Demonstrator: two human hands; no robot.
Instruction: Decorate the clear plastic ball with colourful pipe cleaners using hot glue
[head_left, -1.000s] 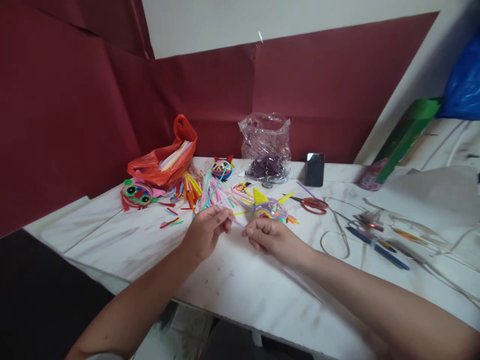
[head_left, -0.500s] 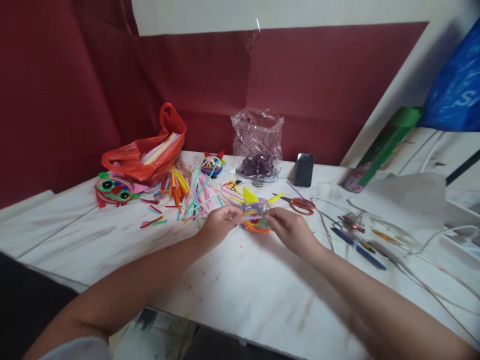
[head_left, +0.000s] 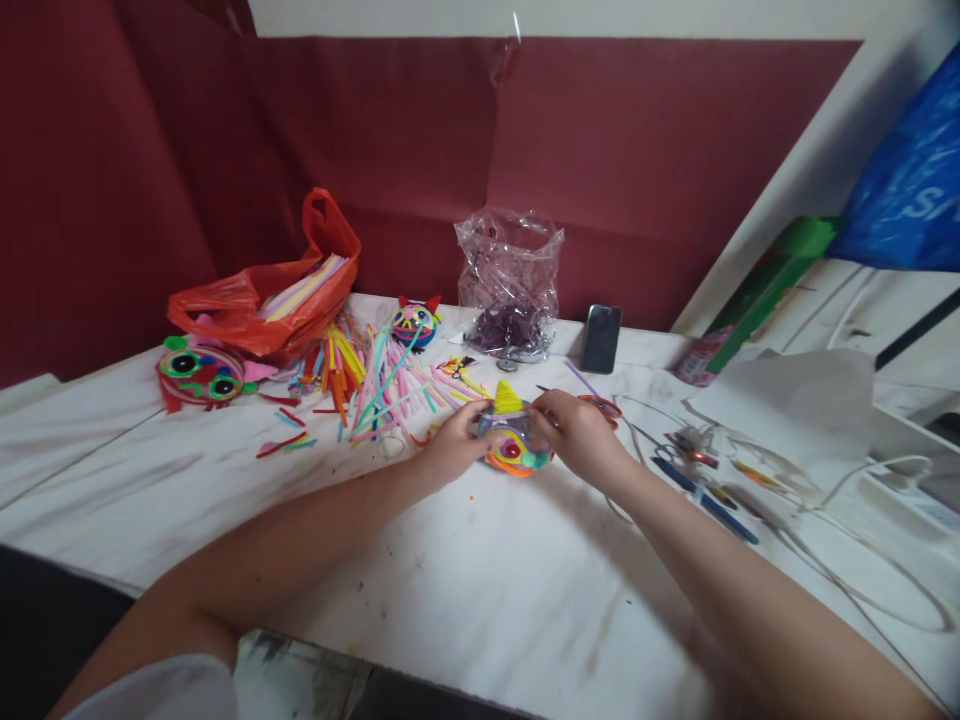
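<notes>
- Two hands grip a colourful pipe-cleaner figure (head_left: 512, 440) on the white table (head_left: 480, 590): left hand (head_left: 450, 450) and right hand (head_left: 577, 432) pinch opposite sides.
- Loose pipe cleaners (head_left: 375, 375) lie just behind; scissors (head_left: 604, 405) peek past the right hand.

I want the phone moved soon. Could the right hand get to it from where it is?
Probably yes: the right hand is on the colourful craft figure, and the phone stands just beyond, with only bare table between.

A purple craft figure (head_left: 512, 440) with a yellow ear, red eye and orange edge is seen between the fingers (head_left: 472, 432). Just beyond the fingers, straws (head_left: 367, 375) in pink, orange, yellow and teal are seen.
</notes>
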